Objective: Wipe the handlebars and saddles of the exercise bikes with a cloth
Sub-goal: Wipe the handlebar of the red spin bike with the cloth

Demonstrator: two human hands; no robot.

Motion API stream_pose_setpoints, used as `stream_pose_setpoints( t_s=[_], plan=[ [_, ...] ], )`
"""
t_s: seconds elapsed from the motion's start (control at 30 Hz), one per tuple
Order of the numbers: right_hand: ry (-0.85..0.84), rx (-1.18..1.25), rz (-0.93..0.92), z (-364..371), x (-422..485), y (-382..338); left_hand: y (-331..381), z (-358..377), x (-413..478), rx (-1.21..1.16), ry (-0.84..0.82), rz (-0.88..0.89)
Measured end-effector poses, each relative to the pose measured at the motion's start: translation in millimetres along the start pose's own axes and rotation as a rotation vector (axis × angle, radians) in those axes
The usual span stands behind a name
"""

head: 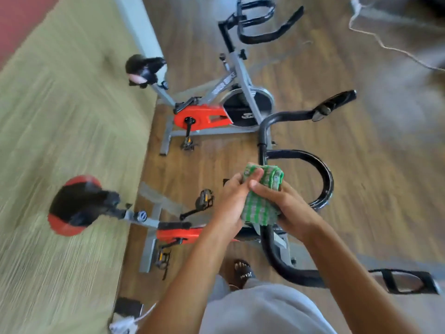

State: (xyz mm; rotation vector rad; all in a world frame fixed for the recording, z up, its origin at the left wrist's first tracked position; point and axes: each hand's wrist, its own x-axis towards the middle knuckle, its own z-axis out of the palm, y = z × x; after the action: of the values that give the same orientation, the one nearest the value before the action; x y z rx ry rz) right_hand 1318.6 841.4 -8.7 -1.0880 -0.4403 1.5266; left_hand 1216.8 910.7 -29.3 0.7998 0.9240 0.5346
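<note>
Both my hands hold a folded green and white checked cloth [262, 196] over the near bike's black handlebar [322, 179]. My left hand [233, 203] grips the cloth's left side with the thumb on top. My right hand [286, 206] grips its right side with fingers curled over it. The near bike's saddle [77, 208], black with red ends, is at the left. The far bike's black saddle [144, 68] and black handlebar [262, 25] are further up. The picture is motion-blurred.
Two grey and red exercise bikes stand side by side on a wooden floor [361, 145]. A green carpet [60, 116] lies at the left. A white cable [375, 37] runs across the floor at top right. My sandalled foot [243, 273] is below the handlebar.
</note>
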Motion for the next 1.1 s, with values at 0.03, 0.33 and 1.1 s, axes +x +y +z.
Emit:
stream_pose_setpoints(
  t_s=[0.03,0.33,1.1],
  plan=[
    [0.049,0.043,-0.023,1,3,-1,4,5,8,0.023,-0.020,-0.014],
    [0.713,0.381,-0.346,1,2,5,18,39,72,0.664,-0.482,0.268],
    [1.758,0.292,-0.619,-77,-116,67,-93,173,9,0.959,-1.352,0.040]
  ],
)
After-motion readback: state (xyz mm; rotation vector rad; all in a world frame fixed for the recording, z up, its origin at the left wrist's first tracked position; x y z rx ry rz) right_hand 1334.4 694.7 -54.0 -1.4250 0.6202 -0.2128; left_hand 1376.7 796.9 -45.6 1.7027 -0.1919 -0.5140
